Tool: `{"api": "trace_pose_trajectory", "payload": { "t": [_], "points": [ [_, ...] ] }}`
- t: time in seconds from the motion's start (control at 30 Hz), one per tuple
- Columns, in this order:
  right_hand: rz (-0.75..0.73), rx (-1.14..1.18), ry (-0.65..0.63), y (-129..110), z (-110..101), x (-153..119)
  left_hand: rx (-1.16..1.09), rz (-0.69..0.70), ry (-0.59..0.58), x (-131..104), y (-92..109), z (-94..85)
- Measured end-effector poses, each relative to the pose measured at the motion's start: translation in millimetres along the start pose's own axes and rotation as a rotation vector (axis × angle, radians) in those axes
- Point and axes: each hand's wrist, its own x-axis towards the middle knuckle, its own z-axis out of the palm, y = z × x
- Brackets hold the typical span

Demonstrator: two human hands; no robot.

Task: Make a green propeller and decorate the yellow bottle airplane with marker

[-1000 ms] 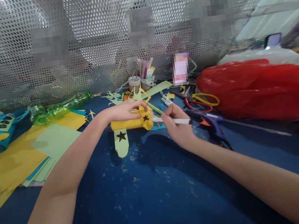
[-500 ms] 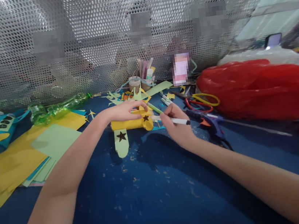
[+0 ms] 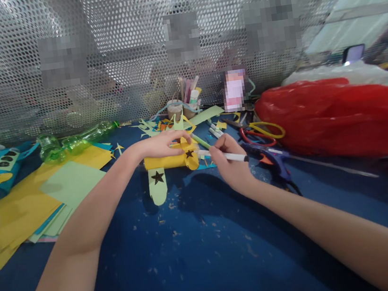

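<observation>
A toy plane with a yellow paper-wrapped body lies at the table's centre. Its light-green paper wing bears a black star and sticks out toward me. Over the top of the body, my left hand grips the plane near its right end, thumb and fingers around the yellow paper. That end carries rounded yellow flaps with another black star. My right hand is closed around a white marker with a black end; its left end points at the yellow flaps. Whether the tip touches them, I cannot tell.
Coloured paper sheets and green plastic bottles lie on the left, beside a blue toy plane. Paper scraps and cups of sticks stand behind. To the right are scissors, a glue gun and a red plastic bag.
My right hand and the marker have shifted very slightly to the right. My left hand and the plane stay where they were.
</observation>
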Motion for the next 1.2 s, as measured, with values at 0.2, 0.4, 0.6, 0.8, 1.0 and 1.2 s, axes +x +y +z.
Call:
{"api": "trace_pose_trajectory", "payload": {
  "t": [0.2,0.4,0.6,0.8,1.0,1.2],
  "points": [
    [0.000,-0.001,-0.034,1,0,0,0.018,0.001,-0.004,0,-3,0.8],
    [-0.003,-0.004,-0.041,2,1,0,0.013,0.000,-0.016,0,-3,0.2],
    [0.082,0.161,0.094,-3,-1,2,-0.010,-0.017,0.019,0,-2,0.8],
    [0.118,0.289,0.276,11,1,12,-0.062,-0.095,0.055,-8,1,-7.4],
    [0.163,0.218,-0.014,19,6,5,-0.012,-0.230,0.201,-19,6,-27.0],
    [0.087,0.094,-0.088,23,6,-2,0.149,-0.455,0.274,-31,-12,-41.0]
  ]
}}
